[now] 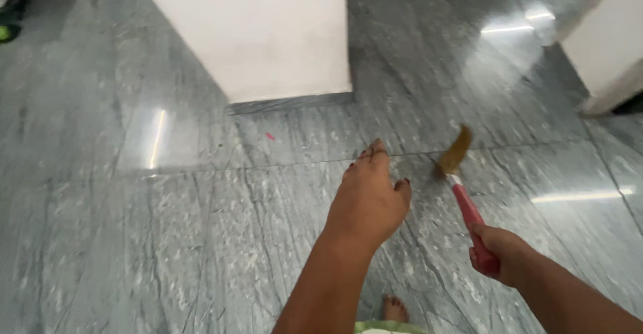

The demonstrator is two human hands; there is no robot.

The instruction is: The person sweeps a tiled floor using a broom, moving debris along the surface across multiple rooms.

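My right hand (497, 250) grips the red handle of a short broom (465, 203), whose straw bristles point away from me and brush the grey marble floor (134, 227). My left hand (368, 196) is stretched forward above the floor, palm down, fingers loosely together, holding nothing. It hovers just left of the broom's bristles. A small pink scrap (270, 136) lies on the floor ahead of my left hand. My bare foot (395, 308) shows at the bottom edge.
A white square pillar (268, 32) stands ahead, its base meeting the floor. Another white wall corner (609, 46) is at the right. A dark object with green (10, 19) sits at the far left edge. Ceiling lights reflect off the polished floor.
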